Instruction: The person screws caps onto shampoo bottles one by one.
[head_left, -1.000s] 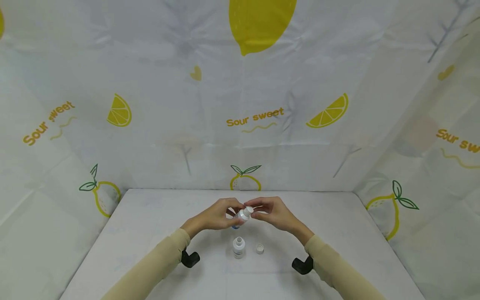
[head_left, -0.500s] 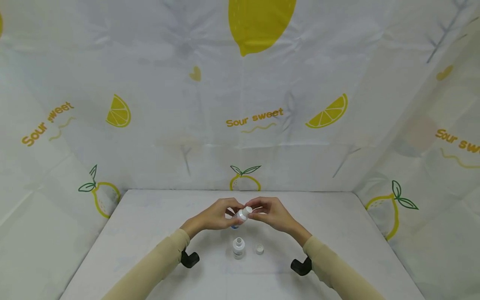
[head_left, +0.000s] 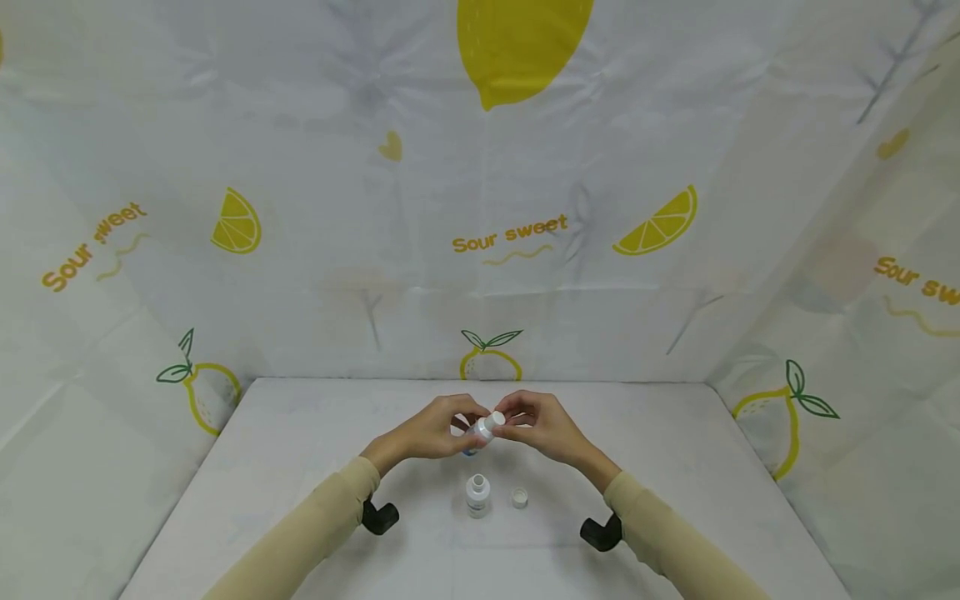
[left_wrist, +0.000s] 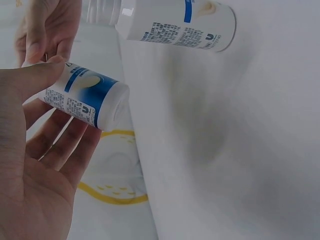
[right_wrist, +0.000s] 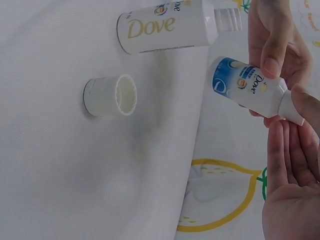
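Note:
Above the table my left hand (head_left: 437,430) grips a small white Dove bottle (right_wrist: 248,86) with a blue-and-white label. The bottle is tilted, its capped end up and towards the right. My right hand (head_left: 546,428) pinches that bottle's white cap (right_wrist: 289,108) between thumb and fingers. Below the hands, a second white Dove bottle (head_left: 477,500) stands upright without a cap, its threaded neck bare. To its right a loose white cap (head_left: 519,498) lies with its hollow side up.
The white table (head_left: 300,467) reaches back to a hanging white sheet (head_left: 480,300) printed with lemons. Black camera mounts (head_left: 380,518) stick out below both wrists, over the tabletop.
My right hand has shifted slightly left, its fingers now closer around the held bottle's cap. The left hand, the standing bottle and the loose cap stay in place.

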